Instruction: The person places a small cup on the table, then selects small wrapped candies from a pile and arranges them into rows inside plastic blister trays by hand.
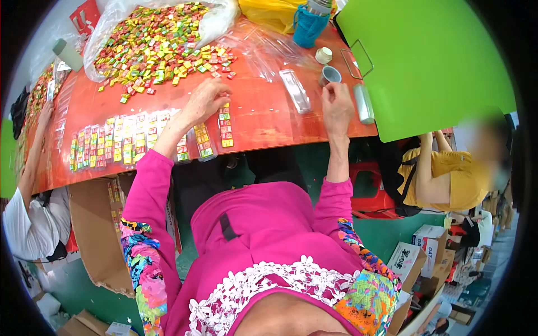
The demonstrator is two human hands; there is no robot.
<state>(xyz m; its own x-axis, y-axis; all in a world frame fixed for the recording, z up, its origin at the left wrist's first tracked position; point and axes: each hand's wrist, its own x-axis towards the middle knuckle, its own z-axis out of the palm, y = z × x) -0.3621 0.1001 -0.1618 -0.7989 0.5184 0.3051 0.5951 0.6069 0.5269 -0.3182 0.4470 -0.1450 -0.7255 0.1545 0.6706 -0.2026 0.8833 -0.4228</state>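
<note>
My left hand [206,101] is just above the red table [258,120], its fingers curled over the top of a short row of small red and yellow pieces [225,126]; whether it pinches one is hidden. My right hand [338,106] has its fingers drawn together just below a small grey cup [330,74]; anything in them is too small to make out. Between the hands lies a clear plastic tray [295,91]. Filled clear strips [123,140] stand side by side along the table's front edge, to the left of my left hand.
A large pile of small pieces [162,42] spills from a clear bag at the back. A teal-covered bottle [306,25], a white roll [363,104] and a green board [426,61] are at the right. People sit at both sides; a cardboard box [98,235] is below left.
</note>
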